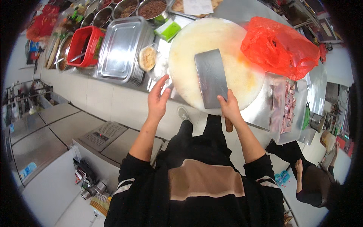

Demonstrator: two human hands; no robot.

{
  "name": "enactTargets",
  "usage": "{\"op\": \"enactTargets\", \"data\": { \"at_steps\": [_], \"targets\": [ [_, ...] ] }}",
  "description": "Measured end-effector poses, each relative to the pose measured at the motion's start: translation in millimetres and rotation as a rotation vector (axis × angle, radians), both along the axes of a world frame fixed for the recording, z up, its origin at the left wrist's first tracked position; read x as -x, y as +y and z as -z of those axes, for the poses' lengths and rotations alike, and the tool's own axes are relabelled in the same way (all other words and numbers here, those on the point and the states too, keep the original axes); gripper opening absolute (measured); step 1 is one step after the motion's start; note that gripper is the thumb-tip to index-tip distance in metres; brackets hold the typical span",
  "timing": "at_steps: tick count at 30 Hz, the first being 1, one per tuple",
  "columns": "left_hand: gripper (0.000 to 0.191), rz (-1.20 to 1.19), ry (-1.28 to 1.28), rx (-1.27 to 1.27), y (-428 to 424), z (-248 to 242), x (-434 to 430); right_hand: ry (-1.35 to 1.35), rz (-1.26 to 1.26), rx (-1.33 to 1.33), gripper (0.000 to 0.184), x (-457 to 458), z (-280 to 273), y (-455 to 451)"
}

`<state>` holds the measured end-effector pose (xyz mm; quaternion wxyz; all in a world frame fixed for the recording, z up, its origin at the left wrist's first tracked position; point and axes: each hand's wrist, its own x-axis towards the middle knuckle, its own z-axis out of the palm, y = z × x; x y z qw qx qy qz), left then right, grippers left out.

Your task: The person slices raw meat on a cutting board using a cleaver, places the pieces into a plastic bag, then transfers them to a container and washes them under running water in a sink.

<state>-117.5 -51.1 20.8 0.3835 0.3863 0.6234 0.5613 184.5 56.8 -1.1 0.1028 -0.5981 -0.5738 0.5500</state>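
My right hand (230,107) grips a cleaver (211,78) at the lower end of its blade, where the wooden handle starts. The broad steel blade lies over a round, pale chopping block (184,48). My left hand (158,99) is raised with its fingers apart, holding nothing, left of the block's near edge. Close beyond it is a small clear plastic bag (148,59) with pale, crumbly contents. A red plastic bag (279,46) rests at the block's right side, its contents hidden. Below that bag stands a clear plastic bin (301,113) with strips of raw meat (288,106).
Stacked steel trays (122,51) and a red plastic container (85,46) stand left on the steel counter, below several filled metal bowls (153,10). A green-and-white packet (168,29) lies beside the block. Another person (314,181) is at lower right, near a metal pot (316,122).
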Motion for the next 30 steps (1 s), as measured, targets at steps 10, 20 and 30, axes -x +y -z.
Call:
{"op": "enactTargets", "data": {
  "at_steps": [10, 20, 30],
  "targets": [
    [0.050, -0.240, -0.349, 0.034, -26, 49, -12, 0.082, 0.307, 0.011, 0.028, -76, -27, 46],
    [0.066, -0.284, -0.487, -0.243, 26, 85, -56, 0.135, 0.115, 0.136, 0.023, 11, -19, 9],
    [0.071, -0.383, -0.563, -0.333, 44, 78, -58, 0.141, -0.038, 0.181, 0.018, 75, -11, -7]
  ]
}}
